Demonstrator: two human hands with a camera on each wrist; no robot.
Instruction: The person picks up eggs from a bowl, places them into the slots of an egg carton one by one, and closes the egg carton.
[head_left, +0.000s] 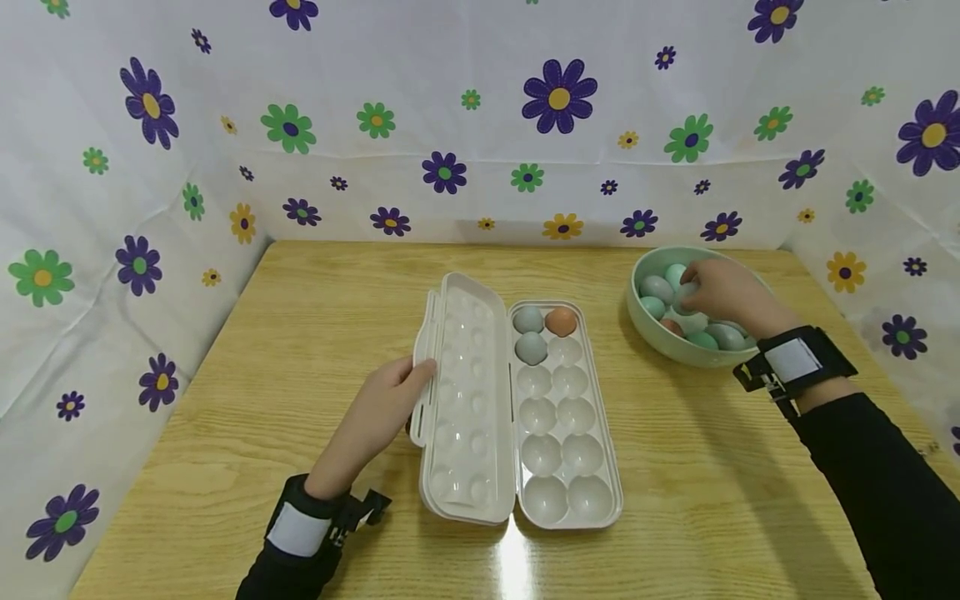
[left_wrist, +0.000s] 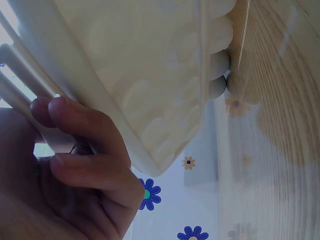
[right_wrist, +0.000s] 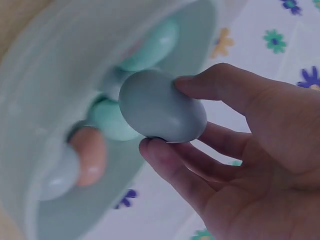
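White cloth printed with purple, green and yellow flowers is hung around a wooden table (head_left: pixel 300 333). Near the table's middle, an open white egg carton (head_left: pixel 558 417) is laid flat, with three eggs (head_left: pixel 531 347) seated in the cups at its far end. The carton's lid (head_left: pixel 461 400) is gripped at its outer edge by the left hand (head_left: pixel 382 404). Toward the far right corner, a grey-blue egg (right_wrist: pixel 160 107) is pinched between thumb and fingertips of the right hand (head_left: pixel 716 287), inside a pale green bowl (head_left: pixel 660 337) of eggs.

3 eggs (head_left: pixel 531 347) sit in the carton (head_left: pixel 570 508), bowl (head_left: pixel 667 343) to its right.
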